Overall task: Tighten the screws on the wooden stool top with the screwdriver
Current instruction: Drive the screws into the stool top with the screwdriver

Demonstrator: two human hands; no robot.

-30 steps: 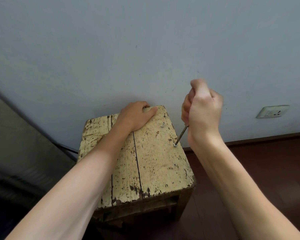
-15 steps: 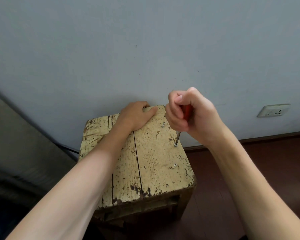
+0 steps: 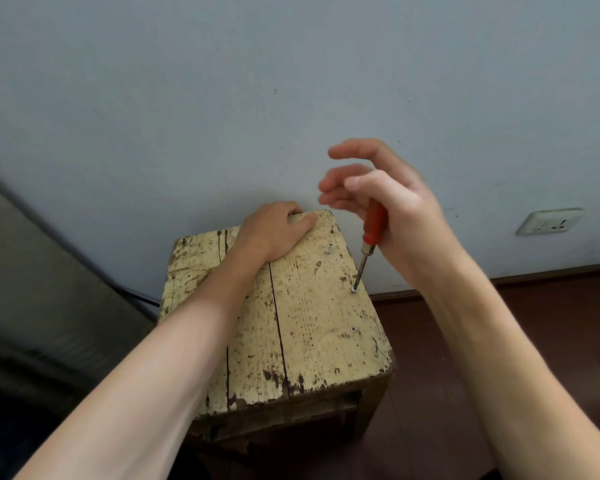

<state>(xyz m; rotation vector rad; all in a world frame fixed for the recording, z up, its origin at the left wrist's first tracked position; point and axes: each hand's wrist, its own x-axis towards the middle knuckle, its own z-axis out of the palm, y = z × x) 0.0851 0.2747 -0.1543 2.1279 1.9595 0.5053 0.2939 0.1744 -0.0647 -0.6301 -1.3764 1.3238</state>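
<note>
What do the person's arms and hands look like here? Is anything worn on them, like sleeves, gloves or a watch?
Both arms are bare up to the frame edge: no sleeves show on the left forearm or right forearm. The left hand and right hand wear no gloves, and no ring, watch or bracelet is visible on either.

Left hand (image 3: 274,233) palm down on worn cream-painted wooden stool top (image 3: 312,317), fingers hooked over its far edge, thumb flat on top, forearm straight. Right hand (image 3: 395,209) raised, fingers spread, uncurled and blurred; red-handled screwdriver (image 3: 373,223) leans against the palm below the thumb.
</note>
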